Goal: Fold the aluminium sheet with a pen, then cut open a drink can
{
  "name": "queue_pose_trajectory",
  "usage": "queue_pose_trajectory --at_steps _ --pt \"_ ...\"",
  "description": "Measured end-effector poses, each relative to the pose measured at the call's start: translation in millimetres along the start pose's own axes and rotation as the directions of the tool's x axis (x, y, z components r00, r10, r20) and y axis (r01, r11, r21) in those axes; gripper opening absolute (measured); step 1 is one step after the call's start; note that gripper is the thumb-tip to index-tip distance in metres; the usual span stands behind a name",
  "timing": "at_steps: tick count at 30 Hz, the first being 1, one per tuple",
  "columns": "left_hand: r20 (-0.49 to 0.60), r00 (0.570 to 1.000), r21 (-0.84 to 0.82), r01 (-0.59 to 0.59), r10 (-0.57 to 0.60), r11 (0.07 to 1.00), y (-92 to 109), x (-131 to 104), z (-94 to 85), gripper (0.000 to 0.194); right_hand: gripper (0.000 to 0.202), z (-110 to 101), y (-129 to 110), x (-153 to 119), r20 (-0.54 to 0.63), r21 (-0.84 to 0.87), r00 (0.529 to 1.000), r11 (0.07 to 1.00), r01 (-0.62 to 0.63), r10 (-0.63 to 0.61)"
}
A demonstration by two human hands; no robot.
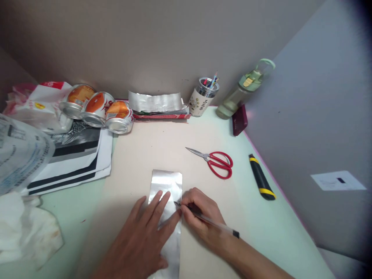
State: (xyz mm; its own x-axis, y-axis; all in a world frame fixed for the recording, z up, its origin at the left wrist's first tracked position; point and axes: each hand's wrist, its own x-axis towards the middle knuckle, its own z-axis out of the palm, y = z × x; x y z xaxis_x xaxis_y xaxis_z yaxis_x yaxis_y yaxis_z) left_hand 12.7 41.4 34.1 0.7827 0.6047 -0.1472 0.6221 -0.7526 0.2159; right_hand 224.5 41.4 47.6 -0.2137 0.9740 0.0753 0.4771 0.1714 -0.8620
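A silver metal strip (171,248) lies lengthwise on the beige board, running down to the bottom edge of the view. Across it rests my left hand (145,232), flat with its fingers spread. My right hand (203,217) pinches a pen (215,224) with a clear barrel and a black end cap. The pen's tip touches or hovers just over the strip, near its right edge, beside my left fingertips. Red-handled scissors (216,161) lie partly open beyond my right hand.
Three cans (97,109), stacked metal sheets (155,102), a pen cup (202,97) and a green bottle (238,93) line the back. A black-yellow cutter (261,178) lies right. Papers (101,159), plastic bags (23,155) and a white cloth (26,232) occupy the left.
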Motion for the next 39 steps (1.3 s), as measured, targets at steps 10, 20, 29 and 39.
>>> queue_pose_trajectory --at_steps 10,20,29,39 --pt "0.049 0.999 -0.029 -0.01 0.011 1.0 2.2 2.2 -0.7 0.121 0.014 1.0 1.4 -2.0 0.01 0.041 1.0 0.999 -0.027 0.027" --pt "0.089 0.996 -0.043 0.012 -0.008 0.999 1.7 4.2 -4.9 0.121 0.016 -2.9 -3.4 -1.4 0.058 0.101 0.996 0.993 -0.067 0.061" --pt "0.047 0.997 0.001 0.056 -0.056 0.998 5.0 4.0 -5.8 0.117 0.016 -3.2 -5.9 -1.9 0.092 0.095 0.995 0.994 -0.045 0.036" --pt "0.051 0.993 0.073 0.103 -0.107 0.992 14.9 7.9 -21.6 0.095 0.017 -2.5 -8.2 0.1 0.116 0.032 0.993 0.999 -0.003 -0.001"
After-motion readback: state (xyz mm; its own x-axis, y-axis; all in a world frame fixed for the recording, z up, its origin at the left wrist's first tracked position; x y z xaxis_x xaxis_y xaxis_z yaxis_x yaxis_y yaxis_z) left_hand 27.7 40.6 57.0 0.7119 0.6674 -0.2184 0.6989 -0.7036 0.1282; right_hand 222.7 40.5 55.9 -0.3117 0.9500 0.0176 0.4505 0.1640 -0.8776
